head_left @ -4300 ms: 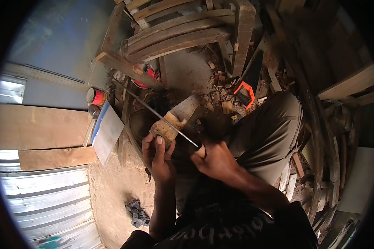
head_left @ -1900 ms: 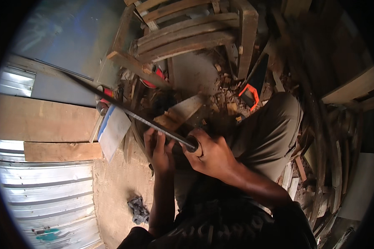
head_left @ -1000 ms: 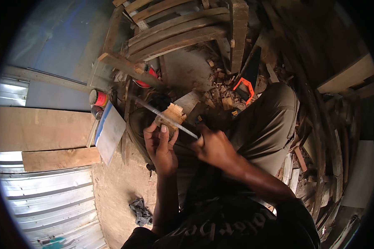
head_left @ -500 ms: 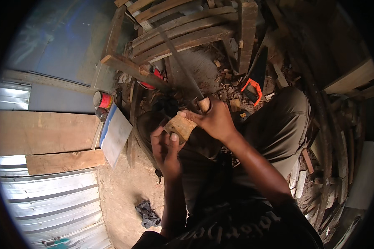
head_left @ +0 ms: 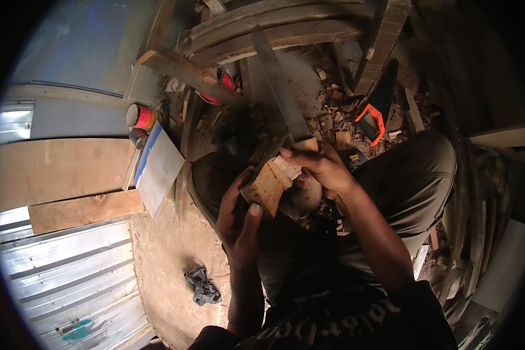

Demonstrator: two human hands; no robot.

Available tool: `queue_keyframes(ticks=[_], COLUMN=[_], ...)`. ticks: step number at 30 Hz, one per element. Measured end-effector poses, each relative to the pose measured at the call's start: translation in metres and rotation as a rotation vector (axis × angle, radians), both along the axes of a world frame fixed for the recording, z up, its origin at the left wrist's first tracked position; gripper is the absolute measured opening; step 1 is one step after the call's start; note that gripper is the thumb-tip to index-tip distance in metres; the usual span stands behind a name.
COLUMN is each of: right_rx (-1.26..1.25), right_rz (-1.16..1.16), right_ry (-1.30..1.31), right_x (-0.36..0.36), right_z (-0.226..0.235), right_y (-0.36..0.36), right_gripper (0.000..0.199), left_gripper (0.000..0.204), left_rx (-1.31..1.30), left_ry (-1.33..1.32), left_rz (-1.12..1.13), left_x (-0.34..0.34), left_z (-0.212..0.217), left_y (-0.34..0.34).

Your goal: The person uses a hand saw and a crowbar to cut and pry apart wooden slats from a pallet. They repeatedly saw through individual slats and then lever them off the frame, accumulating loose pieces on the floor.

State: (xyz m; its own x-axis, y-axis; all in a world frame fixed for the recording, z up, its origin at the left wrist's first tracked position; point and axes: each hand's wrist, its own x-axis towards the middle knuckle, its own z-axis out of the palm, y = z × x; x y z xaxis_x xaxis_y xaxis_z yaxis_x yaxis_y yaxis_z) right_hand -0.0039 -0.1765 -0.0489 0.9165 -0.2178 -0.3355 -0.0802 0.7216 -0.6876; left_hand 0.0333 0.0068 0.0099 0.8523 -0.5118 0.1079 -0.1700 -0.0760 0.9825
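The left hand (head_left: pixel 239 219) steadies a pale, wedge-shaped block of split wood (head_left: pixel 272 185) from below, thumb and fingers pressed to its near face; the right hand (head_left: pixel 321 169) is clenched on the wooden grip of a long flat steel blade (head_left: pixel 281 96), which rises up and away from the block, blurred along its length. The likeliest trouble is a slip; the left thumb sits just beside the place where the blade meets the block, so a glancing stroke or a sudden split in the grain could carry the edge onto it; the block looks only hand-held over the lap, so it could also twist loose. Beyond the block lie wood chips and offcuts (head_left: pixel 332 114) and an orange-handled saw (head_left: pixel 372 121); left of the block lean a pale flat board (head_left: pixel 160 170) and a red tin can (head_left: pixel 141 116); curved wooden slats (head_left: pixel 274 29) crowd the space above the blade; a crumpled grey rag (head_left: pixel 203 286) lies on the dirt below the left hand.
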Motion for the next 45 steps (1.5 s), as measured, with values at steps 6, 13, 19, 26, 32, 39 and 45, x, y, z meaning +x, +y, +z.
queue_keyframes(ticks=[6,13,19,26,32,39,45], right_rx=[-0.851,-0.944,-0.901,-1.001,-1.009,0.078,-0.502], right_rz=[-0.321,-0.192,0.035,0.015,-0.012,0.326,-0.164], right_ry=[0.159,0.143,0.153,0.103,-0.043,0.026,0.023], right_x=[-0.013,-0.036,-0.055,-0.063,-0.031,-0.022,-0.018], right_z=[-0.035,0.016,0.039,0.016,0.006,-0.014,-0.015], right_y=[-0.022,0.01,0.056,0.075,0.063,0.052,0.046], right_gripper=[0.031,0.031,0.028,0.032,0.043,0.035,0.024], left_gripper=[0.053,0.056,0.054,0.053,0.055,0.053,0.051], left_rx=[0.0,0.024,-0.034,-0.001,0.0,-0.039,-0.124], left_ry=[0.068,0.134,0.139,0.135,0.125,0.174,0.196], left_rz=[0.177,0.288,0.385,0.392,0.341,0.376,0.466], left_x=[0.019,0.024,0.037,0.04,0.042,0.046,0.042], left_z=[0.006,0.013,0.014,0.011,0.014,0.007,0.009], left_y=[-0.001,-0.014,-0.021,-0.02,-0.013,-0.003,-0.026])
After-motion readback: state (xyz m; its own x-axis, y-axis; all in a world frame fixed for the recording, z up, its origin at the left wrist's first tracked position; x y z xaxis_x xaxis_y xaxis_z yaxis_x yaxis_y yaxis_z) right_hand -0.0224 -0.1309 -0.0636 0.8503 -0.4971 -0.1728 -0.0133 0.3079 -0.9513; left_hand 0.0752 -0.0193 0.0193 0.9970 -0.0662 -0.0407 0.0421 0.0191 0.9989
